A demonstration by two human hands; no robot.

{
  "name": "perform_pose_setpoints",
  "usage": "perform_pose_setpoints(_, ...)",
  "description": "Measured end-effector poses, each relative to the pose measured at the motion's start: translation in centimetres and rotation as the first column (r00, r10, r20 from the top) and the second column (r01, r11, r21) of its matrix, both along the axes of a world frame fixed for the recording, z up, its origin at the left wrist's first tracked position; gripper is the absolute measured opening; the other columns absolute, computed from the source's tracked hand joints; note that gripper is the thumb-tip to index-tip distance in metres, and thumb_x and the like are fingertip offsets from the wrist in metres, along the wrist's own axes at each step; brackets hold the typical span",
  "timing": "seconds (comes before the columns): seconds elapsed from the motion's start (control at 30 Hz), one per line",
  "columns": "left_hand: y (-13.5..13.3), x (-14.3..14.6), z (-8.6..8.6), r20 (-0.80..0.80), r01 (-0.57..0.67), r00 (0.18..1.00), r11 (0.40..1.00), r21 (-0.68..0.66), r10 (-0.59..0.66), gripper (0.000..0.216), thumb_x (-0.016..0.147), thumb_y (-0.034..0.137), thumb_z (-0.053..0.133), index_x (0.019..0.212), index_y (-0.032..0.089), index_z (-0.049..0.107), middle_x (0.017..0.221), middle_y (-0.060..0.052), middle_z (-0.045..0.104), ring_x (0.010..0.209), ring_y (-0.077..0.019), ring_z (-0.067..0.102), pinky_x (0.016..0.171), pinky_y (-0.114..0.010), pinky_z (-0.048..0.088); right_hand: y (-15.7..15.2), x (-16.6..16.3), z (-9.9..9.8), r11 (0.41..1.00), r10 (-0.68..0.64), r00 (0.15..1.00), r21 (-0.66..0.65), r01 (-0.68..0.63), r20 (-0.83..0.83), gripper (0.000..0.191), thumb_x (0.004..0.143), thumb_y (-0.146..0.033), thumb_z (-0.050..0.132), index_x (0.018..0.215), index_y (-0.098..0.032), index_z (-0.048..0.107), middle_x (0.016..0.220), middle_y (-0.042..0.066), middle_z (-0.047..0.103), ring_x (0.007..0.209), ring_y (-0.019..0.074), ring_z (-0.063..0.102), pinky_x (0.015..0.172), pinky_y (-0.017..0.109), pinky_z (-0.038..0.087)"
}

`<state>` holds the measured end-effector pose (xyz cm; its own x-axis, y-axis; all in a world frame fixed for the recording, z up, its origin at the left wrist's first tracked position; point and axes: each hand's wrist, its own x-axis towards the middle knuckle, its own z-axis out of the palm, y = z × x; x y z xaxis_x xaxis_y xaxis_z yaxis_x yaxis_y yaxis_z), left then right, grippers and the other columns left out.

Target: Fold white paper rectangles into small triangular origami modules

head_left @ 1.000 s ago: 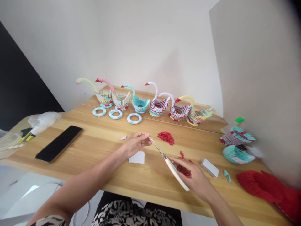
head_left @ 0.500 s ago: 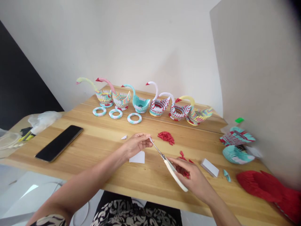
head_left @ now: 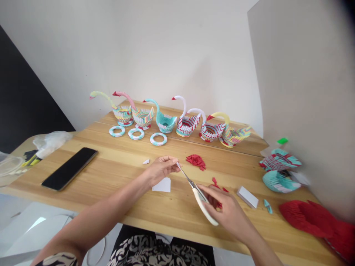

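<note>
My right hand [head_left: 222, 205] grips a pair of scissors [head_left: 200, 201] with white handles. The slim metal blades point up and left, towards the fingertips of my left hand [head_left: 163, 170]. Those fingertips are pinched together right at the blade tips; whatever small piece they hold is too small to make out. Under my left wrist lies a white paper sheet [head_left: 163, 185], and a small folded white paper piece [head_left: 146, 161] sits just beyond the forearm. A pile of small red folded paper pieces [head_left: 196, 162] is past the blades. More red pieces [head_left: 215, 182] are partly hidden behind my right hand.
Several folded-paper swans [head_left: 166, 123] line the back, with paper rings [head_left: 158, 139] before them. A phone [head_left: 70, 168] lies at left. At right are a white paper stack [head_left: 247, 197], a turquoise piece [head_left: 267, 206], turquoise paper baskets [head_left: 280, 181] and a red paper body [head_left: 307, 218].
The scissors' handles have spread slightly, the near end of the lower one shifting a little left. My left hand stays almost still.
</note>
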<state>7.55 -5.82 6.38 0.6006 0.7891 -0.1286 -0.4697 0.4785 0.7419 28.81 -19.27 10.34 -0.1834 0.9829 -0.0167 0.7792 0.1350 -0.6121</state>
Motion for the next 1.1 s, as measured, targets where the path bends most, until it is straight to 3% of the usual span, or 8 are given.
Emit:
perform_pose_setpoints(0.13, 0.0, 0.1, -0.3, -0.044, -0.079, 0.996, 0.995, 0.057, 0.082, 0.024, 0.065, 0.029, 0.081, 0.072, 0.011, 0.067, 0.075, -0.006, 0.07, 0.068, -0.0134, 0.063, 0.075, -0.03, 0.048, -0.2, -0.5, -0.8, 0.968, -0.005, 0.972, 0.244, -0.053, 0.234, 0.039, 0.084, -0.022, 0.051, 0.122, -0.021, 0.061, 0.095, 0.009, 0.068, 0.079, 0.0204, 0.063, 0.072, 0.033, 0.051)
perform_pose_setpoints(0.23, 0.2, 0.2, -0.6, -0.036, -0.069, 0.997, 0.996, 0.053, 0.071, 0.024, 0.065, 0.029, 0.081, 0.073, 0.011, 0.067, 0.075, -0.006, 0.07, 0.067, -0.013, 0.063, 0.075, -0.029, 0.048, -0.2, -0.5, -1.3, 0.951, -0.004, 0.95, 0.296, -0.093, 0.313, 0.041, 0.083, -0.018, 0.049, 0.123, -0.02, 0.059, 0.098, 0.01, 0.067, 0.083, 0.0213, 0.064, 0.074, 0.033, 0.051)
perform_pose_setpoints(0.53, 0.4, 0.0, -0.5, 0.022, -0.025, 0.999, 0.998, -0.061, 0.026, 0.024, 0.066, 0.027, 0.081, 0.075, 0.011, 0.065, 0.074, -0.004, 0.07, 0.064, -0.0122, 0.065, 0.071, -0.026, 0.049, -0.3, 0.2, -0.3, 0.972, -0.005, 0.979, 0.232, -0.042, 0.202, 0.038, 0.086, -0.027, 0.053, 0.123, -0.023, 0.06, 0.097, 0.007, 0.069, 0.082, 0.019, 0.064, 0.075, 0.03, 0.052)
perform_pose_setpoints(0.9, 0.3, -0.1, -0.2, 0.024, 0.029, 0.999, 0.998, -0.056, -0.028, 0.024, 0.066, 0.026, 0.081, 0.076, 0.011, 0.066, 0.076, -0.006, 0.072, 0.066, -0.0129, 0.066, 0.074, -0.027, 0.051, -0.2, 0.2, -0.5, 0.983, -0.013, 0.993, 0.184, -0.008, 0.114, 0.039, 0.083, -0.027, 0.055, 0.122, -0.023, 0.062, 0.09, 0.005, 0.069, 0.071, 0.017, 0.063, 0.068, 0.028, 0.051)
perform_pose_setpoints(1.0, 0.1, 0.0, 0.0, 0.001, 0.021, 1.0, 1.0, -0.011, -0.021, 0.025, 0.065, 0.027, 0.081, 0.075, 0.011, 0.066, 0.076, -0.006, 0.071, 0.066, -0.013, 0.066, 0.075, -0.028, 0.05, -0.2, -0.1, -0.4, 0.995, -0.034, 0.999, 0.098, 0.031, 0.034, 0.039, 0.084, -0.029, 0.054, 0.122, -0.022, 0.062, 0.088, 0.005, 0.07, 0.069, 0.0169, 0.063, 0.064, 0.027, 0.051)
perform_pose_setpoints(1.1, 0.1, 0.2, 0.0, -0.061, -0.055, 0.996, 0.995, 0.087, 0.06, 0.026, 0.063, 0.029, 0.082, 0.073, 0.011, 0.066, 0.073, -0.005, 0.071, 0.066, -0.0138, 0.065, 0.077, -0.03, 0.049, -0.2, -0.4, -0.3, 0.999, -0.043, 0.995, -0.037, 0.04, -0.087, 0.038, 0.086, -0.032, 0.051, 0.121, -0.023, 0.063, 0.09, 0.004, 0.071, 0.071, 0.0173, 0.064, 0.061, 0.026, 0.052)
